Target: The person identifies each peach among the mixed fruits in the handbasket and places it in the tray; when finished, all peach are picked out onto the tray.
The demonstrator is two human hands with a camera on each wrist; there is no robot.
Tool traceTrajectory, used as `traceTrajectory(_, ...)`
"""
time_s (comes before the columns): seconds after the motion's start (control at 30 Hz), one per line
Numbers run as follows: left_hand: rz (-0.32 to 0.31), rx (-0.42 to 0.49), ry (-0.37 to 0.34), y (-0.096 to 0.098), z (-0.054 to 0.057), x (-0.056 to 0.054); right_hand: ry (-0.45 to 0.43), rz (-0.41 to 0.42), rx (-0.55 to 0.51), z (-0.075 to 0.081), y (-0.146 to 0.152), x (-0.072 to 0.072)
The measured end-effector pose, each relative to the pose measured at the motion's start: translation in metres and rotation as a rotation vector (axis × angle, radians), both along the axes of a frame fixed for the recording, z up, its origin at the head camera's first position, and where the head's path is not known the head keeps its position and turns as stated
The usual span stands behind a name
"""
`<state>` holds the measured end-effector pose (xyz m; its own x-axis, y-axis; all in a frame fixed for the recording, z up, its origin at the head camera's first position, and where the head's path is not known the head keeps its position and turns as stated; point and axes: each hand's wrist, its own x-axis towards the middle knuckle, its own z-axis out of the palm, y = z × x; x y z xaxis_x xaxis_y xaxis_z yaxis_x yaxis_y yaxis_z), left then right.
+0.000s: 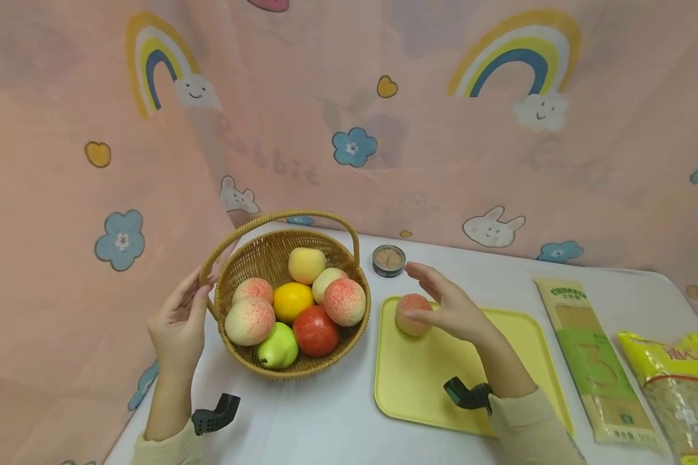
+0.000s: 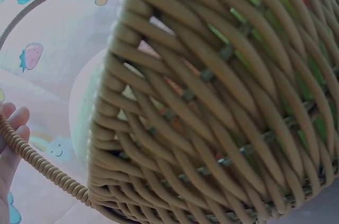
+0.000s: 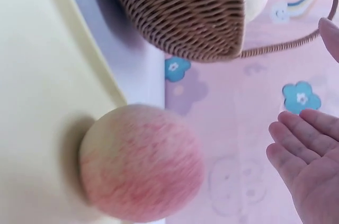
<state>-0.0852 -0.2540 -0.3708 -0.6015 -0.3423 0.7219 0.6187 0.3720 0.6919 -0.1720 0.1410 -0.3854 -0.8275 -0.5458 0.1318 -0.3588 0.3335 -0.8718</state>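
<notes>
Cloth backdrop: pink printed fabric (image 1: pixel 302 110) hangs behind and to the left of your work.
White table (image 1: pixel 308 423): it bears everything; basket and tray stand side by side, apparently so each hand has its own side.
Wicker basket (image 1: pixel 250 258): on your left, holding peaches, a green pear (image 1: pixel 277 347), a red apple (image 1: pixel 316 330) and yellow fruit; its raised wall seems to keep the heap from rolling.
Yellow tray (image 1: pixel 424 387): flat, to the right of the basket.
Packets: a long green-labelled pack (image 1: pixel 602 361) and a yellow-topped bag (image 1: pixel 689 387) lie right of the tray, likely aside for working room.
Left hand (image 1: pixel 177 323): your fingers curl loosely round the basket's handle (image 1: pixel 302 213), probably to steady it.
Right hand (image 1: pixel 462 316): spread wide, thumb apart, holding nothing, beside the lone peach.
Lone peach (image 1: pixel 410 305): on the tray's far-left corner, nearest the basket.
Round tin (image 1: pixel 388 259): behind the tray, just beside the basket.
</notes>
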Motion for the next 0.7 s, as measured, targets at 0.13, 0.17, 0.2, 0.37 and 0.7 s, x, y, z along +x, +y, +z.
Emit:
traceTrajectory(0.13, 0.013, -0.013, -0.002, 0.000, 0.000, 0.001, 0.010, 0.093, 0.018, 0.014, -0.016, -0.004)
traceTrajectory(0.17, 0.007, -0.009, 0.001, 0.000, 0.000, 0.001, 0.013, 0.119, 0.027, 0.018, -0.021, -0.006)
traceTrajectory(0.2, 0.003, -0.008, 0.004, 0.000, 0.000, 0.000, 0.012, 0.146, 0.036, 0.022, -0.026, -0.007)
traceTrajectory(0.37, -0.020, 0.007, 0.016, -0.001, 0.001, -0.001, -0.009, 0.270, 0.086, 0.039, -0.051, -0.017)
traceTrajectory(0.7, 0.004, -0.015, -0.020, -0.001, 0.000, 0.000, -0.046, 0.396, 0.332, 0.047, -0.084, -0.034)
